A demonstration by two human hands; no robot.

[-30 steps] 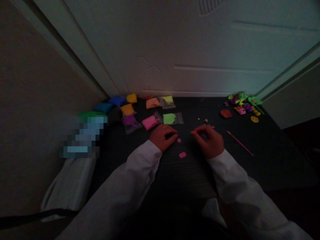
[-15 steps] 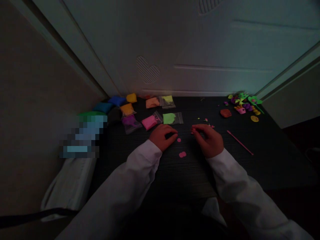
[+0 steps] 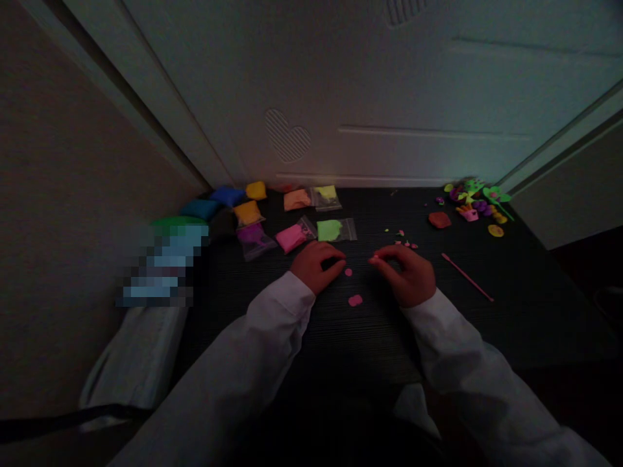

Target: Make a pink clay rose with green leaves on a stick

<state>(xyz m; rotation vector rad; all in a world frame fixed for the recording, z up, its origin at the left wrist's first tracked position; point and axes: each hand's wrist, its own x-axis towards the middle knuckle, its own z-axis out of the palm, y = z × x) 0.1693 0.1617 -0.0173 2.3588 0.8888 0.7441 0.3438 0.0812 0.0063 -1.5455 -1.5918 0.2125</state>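
Observation:
My left hand (image 3: 317, 267) rests on the dark table with thumb and index finger curved together at their tips. Whatever those tips may hold is hidden or too small to see. Just right of them lies a small round pink clay disc (image 3: 348, 272), and nearer me are joined pink clay discs (image 3: 355, 300). Between the thumb and index finger of my right hand (image 3: 407, 275) is a tiny pink clay piece (image 3: 375, 258). Beyond that hand lie several small pink and green clay bits (image 3: 400, 233).
Bags of coloured clay stand along the back left, among them pink (image 3: 291, 238) and light green (image 3: 329, 230). At right are a pink modelling tool (image 3: 467, 277), a red clay lump (image 3: 439, 220) and finished clay flowers (image 3: 495, 195). A white panel (image 3: 370, 155) rises behind the table (image 3: 341, 344).
The fingertips of my right hand have shifted slightly, showing the pink piece and more of the small bits behind. My left hand has stayed in place. The light's tint on the panel differs.

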